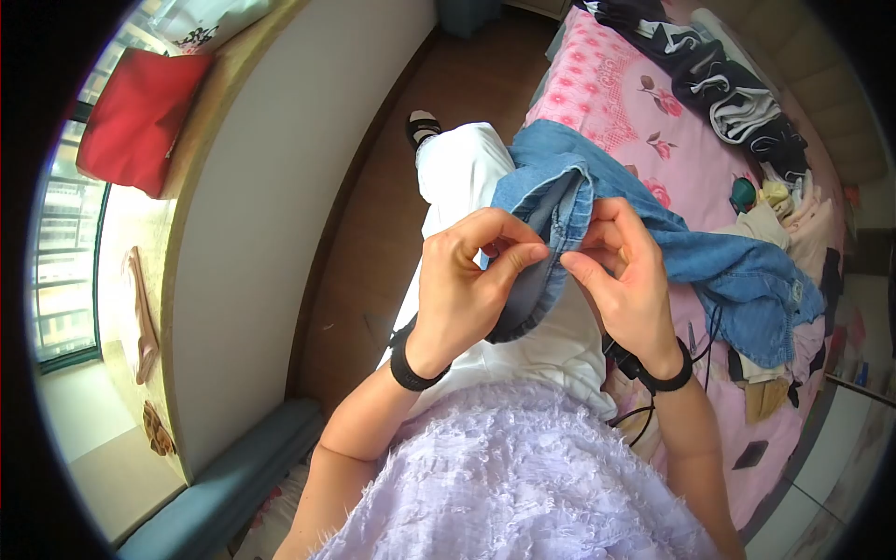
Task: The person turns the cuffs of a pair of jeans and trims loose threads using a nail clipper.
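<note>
The blue denim garment point(607, 177) lies over my lap and spreads onto the bed to my right. Its long axis runs crosswise, from the open end at my hands out to the right and slightly back toward me, where the far part lies bunched. The open end stands up between my hands as a narrow loop, its long way running from away from me to close by my body, leaning a little to the right at the top.

My left hand point(469, 280) pinches the seamed edge between thumb and forefinger. My right hand point(623, 275) has its thumb against the same edge just beside that, the fingers curled behind the cloth, so both grips are narrow.

Under the denim are my white trousers point(457, 173), and nearer me my ruffled lilac top point(523, 476). The pink floral bedding point(597, 79) stretches along my right, with dark clothes point(714, 84) heaped toward its far side. Well apart on my left, a red cushion point(140, 121) sits on the window ledge point(210, 121).
</note>
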Available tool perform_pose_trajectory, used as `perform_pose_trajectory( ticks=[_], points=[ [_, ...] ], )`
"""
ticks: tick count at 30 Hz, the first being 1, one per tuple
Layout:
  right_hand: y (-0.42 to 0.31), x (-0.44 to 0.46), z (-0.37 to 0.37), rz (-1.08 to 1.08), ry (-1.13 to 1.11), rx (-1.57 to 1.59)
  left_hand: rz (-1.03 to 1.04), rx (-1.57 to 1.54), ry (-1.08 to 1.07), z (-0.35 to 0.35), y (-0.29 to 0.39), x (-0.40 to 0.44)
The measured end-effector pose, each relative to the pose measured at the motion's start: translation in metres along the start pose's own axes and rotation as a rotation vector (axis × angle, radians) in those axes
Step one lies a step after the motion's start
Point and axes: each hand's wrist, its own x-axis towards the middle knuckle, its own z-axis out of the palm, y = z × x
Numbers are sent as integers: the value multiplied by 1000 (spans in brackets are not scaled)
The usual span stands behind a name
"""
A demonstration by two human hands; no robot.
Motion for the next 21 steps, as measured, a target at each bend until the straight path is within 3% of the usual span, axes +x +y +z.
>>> perform_pose_trajectory(
  ticks=[2,6,8,9,13,17,19,21],
  points=[
    [0,-1,0,45,11,57,42,43,-21,0,0,1],
    [2,-5,-8,69,-44,14,-199,-230,-123,5,5,-3],
    [7,-10,-40,51,-117,-136,-210,-282,-199,6,4,-1],
    [-2,-14,-63,153,-98,-167,-205,-318,-219,10,2,-1],
    [17,-42,-165,163,155,-669,-198,-304,-353,21,-4,3],
    [99,-105,-261,667,40,-811,-229,-328,-414,30,-7,4],
    [134,-130,-279,925,55,-667,-247,-306,-422,31,-8,3],
    [157,-140,-278,1035,116,-673,-250,-307,-428,32,-9,1]
  ],
)
